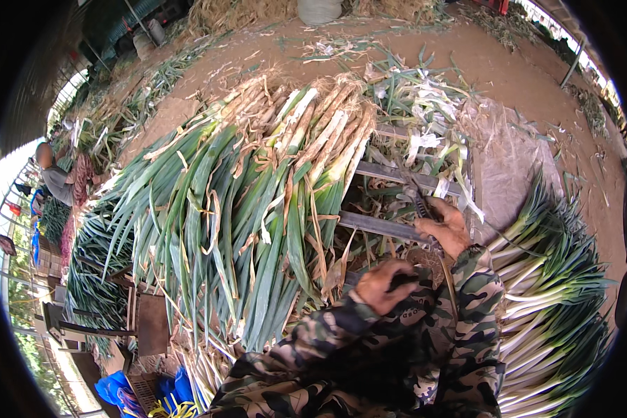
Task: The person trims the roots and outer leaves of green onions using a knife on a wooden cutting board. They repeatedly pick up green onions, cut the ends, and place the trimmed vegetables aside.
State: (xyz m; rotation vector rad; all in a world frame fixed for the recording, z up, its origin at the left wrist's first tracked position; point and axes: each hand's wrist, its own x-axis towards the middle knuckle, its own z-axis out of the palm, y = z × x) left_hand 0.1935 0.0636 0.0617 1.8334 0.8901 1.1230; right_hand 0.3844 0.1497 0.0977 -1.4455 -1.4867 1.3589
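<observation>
My right hand (446, 228) is closed around a dark tool with a hose or cable (448, 285) running back along the forearm; its tip points away over the metal rack bars (381, 225). Nearer my body, my left hand (386, 286) has its fingers curled, with nothing visible between them. Left of both hands lies a large heap of untrimmed green onions (240, 209), roots away from me and green leaves towards me. Peeled green onions with clean white stems (527, 313) are piled at my right.
Stripped leaves and skins (423, 115) lie beyond the rack, beside a plastic sheet (512, 151). A person (57, 177) is at the far left. A wooden stool or bench (153, 324) and blue bags (116, 389) stand at the lower left. A white sack (320, 10) is at the top.
</observation>
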